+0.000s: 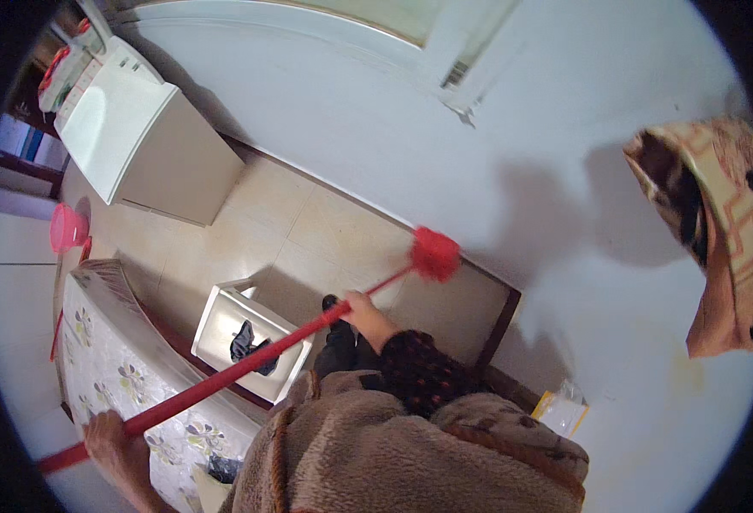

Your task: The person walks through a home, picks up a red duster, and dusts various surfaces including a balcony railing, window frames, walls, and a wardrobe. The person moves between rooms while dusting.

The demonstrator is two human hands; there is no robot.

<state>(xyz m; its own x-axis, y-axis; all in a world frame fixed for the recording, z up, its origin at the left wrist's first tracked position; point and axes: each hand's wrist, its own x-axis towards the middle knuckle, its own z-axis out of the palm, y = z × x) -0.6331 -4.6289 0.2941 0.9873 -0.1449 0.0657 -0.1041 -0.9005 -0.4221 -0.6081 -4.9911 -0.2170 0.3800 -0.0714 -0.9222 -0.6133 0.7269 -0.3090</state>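
A long red pole (pixel 213 385) runs slantwise across the view, with a blurred, shaggy red duster head (pixel 436 254) at its far end. That head is at the foot of the pale wall, by the dark baseboard; whether it touches is hard to tell. My left hand (pixel 116 447) grips the thick part of the pole at lower left, above the flower-patterned mattress. Farther up, my right hand (pixel 365 315) is wrapped around the pole where its thinner section begins. Below the pole, a black plastic bag (pixel 245 343) lies on a white rectangular stool-like piece (pixel 217 330), partly hidden by the pole.
A white cabinet (pixel 174 154) stands against the wall (pixel 363 128) at upper left. The plastic-covered mattress (pixel 110 333) borders the tiled floor (pixel 299 224). A pink basin (pixel 65 227) sits at far left. Patterned cloth (pixel 729 256) hangs at right, and a yellow-edged packet (pixel 562 413) is at lower right.
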